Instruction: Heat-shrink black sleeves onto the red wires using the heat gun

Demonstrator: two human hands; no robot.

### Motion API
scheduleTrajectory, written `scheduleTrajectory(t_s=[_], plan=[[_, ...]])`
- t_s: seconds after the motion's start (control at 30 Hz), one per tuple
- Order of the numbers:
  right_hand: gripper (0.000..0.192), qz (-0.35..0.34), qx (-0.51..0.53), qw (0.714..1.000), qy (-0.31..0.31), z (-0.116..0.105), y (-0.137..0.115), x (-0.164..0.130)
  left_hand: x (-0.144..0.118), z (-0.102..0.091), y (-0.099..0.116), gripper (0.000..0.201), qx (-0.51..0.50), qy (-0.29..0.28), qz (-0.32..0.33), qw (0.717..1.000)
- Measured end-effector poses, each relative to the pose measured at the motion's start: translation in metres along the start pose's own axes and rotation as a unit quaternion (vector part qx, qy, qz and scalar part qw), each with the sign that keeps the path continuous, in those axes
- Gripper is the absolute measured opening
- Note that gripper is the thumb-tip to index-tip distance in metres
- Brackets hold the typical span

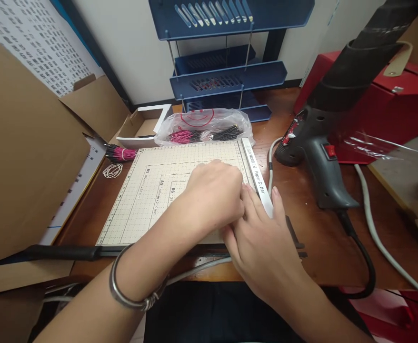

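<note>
A cream paper cutter (137, 200) with printed grid lines lies before me, its black handle (66, 252) at the near left. My left hand (214, 193) is closed above the right part of the board; anything in its fingers is hidden. Touching it, my right hand (261, 233) rests across the near end of the white ruler bar (255, 171), fingers stretched out and the little finger apart on the far side. The right thumb is partly covered by the left hand. Short dark strips (294, 233) lie just right of the right hand.
A heat gun (323, 147) with its cord and a red case (376, 95) stand at right. Behind the cutter are a plastic bag (209, 126) of pink and black pieces and a blue rack (226, 81). A tied bundle (121, 153) and cardboard box (26, 143) are left.
</note>
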State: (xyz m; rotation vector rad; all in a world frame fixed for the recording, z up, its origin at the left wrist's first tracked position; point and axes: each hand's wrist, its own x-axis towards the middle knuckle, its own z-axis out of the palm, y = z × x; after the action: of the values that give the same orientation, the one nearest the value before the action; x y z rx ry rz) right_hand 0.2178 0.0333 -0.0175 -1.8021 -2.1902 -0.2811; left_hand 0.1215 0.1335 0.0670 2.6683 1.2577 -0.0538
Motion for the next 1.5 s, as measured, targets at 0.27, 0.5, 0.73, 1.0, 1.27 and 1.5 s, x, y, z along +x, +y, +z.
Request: scheduleTrajectory(t_s=[0.27,0.5,0.73,1.0,1.27,1.5], plan=[[0.055,0.02,-0.002,1.0,0.006,0.003,-0.001,-0.002,-0.06,0.046,-0.036,0.023,-0.232,0.172,-0.05,0.956],[0.054,0.019,-0.012,1.0,0.013,0.003,-0.002,-0.002,-0.056,0.057,-0.031,0.015,-0.203,0.179,-0.066,0.96],[0.054,0.017,-0.007,1.0,0.019,0.002,-0.001,-0.002,-0.053,0.058,-0.032,0.01,-0.209,0.191,-0.081,0.956],[0.054,0.022,0.007,1.0,0.011,0.001,0.0,-0.003,-0.089,0.066,-0.02,0.041,0.003,0.215,-0.02,0.976],[0.055,0.018,-0.003,1.0,0.011,0.001,-0.001,-0.003,-0.087,0.073,-0.014,0.044,0.075,0.208,0.007,0.975],[0.054,0.013,-0.005,1.0,0.017,0.002,0.0,-0.003,-0.093,0.074,-0.022,0.052,0.042,0.17,0.019,0.984]])
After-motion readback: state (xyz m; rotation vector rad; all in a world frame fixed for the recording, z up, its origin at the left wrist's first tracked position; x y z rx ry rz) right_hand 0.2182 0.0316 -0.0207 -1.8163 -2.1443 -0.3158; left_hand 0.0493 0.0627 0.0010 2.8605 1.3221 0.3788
